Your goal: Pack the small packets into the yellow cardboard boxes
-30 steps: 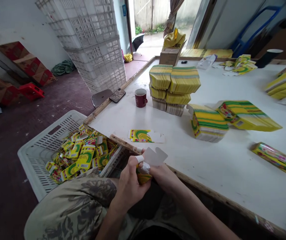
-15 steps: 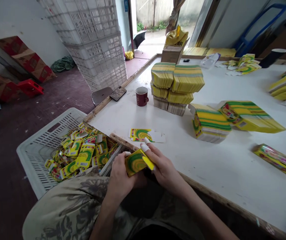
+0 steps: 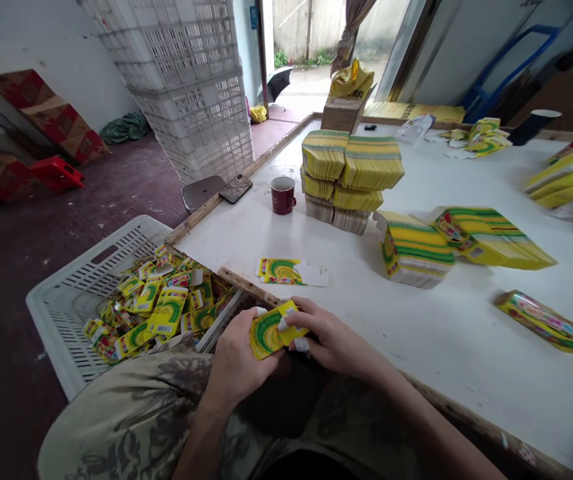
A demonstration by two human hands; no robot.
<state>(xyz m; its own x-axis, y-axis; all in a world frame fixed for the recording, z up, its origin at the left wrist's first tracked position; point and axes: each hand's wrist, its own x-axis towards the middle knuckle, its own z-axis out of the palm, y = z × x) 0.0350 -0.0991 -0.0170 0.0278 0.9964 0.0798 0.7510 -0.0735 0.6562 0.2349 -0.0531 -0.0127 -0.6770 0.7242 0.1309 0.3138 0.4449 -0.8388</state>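
Note:
Over my lap, just off the table's edge, I hold a small yellow and green printed carton (image 3: pixel 267 333). My left hand (image 3: pixel 239 357) is closed round its left side and lower edge. At the other end my right hand (image 3: pixel 329 337) pinches the carton between thumb and fingers; white wraps cover several fingertips. On the table ahead lies a flat, unfolded carton (image 3: pixel 286 271) with white flaps pointing right. To my left a white plastic basket (image 3: pixel 61 333) holds a heap of similar yellow cartons (image 3: pixel 166 310).
Bundles of flat cartons (image 3: pixel 349 163) are stacked behind a maroon mug (image 3: pixel 283 195) and a phone (image 3: pixel 236 189). More bundles (image 3: pixel 416 250) lie to the right, near a printed packet (image 3: pixel 541 320). Tall white crates (image 3: pixel 191 87) stand at the left. A wooden strip (image 3: pixel 246 285) edges the table.
My right fingers have shifted from beside the carton's raised end flap to gripping that end, and the flap no longer sticks out. My left hand keeps its hold. The view has moved slightly.

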